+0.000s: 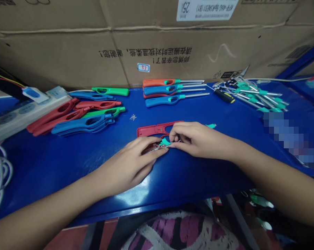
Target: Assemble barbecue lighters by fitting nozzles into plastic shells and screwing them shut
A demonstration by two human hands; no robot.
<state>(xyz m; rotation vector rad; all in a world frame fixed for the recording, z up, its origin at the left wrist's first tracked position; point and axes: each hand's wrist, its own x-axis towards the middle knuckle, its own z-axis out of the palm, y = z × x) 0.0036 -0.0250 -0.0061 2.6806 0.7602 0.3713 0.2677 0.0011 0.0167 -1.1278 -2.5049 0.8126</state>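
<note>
A red plastic lighter shell [153,130] lies open on the blue table [68,156] in front of me. My left hand [132,163] rests on the table with its fingers pinched at the shell's near edge. My right hand [195,139] is closed over the shell's right part, pinching a small teal trigger piece [165,142] with thin metal wire. Both hands meet at that teal piece. A teal tip [211,125] pokes out past my right hand.
Empty red, blue and green shells [78,116] lie at the left beside a white power strip [21,114]. Assembled lighters with metal tubes [172,92] lie at the back, teal-and-metal inner parts [258,97] at the right. Cardboard boxes [157,41] wall the back.
</note>
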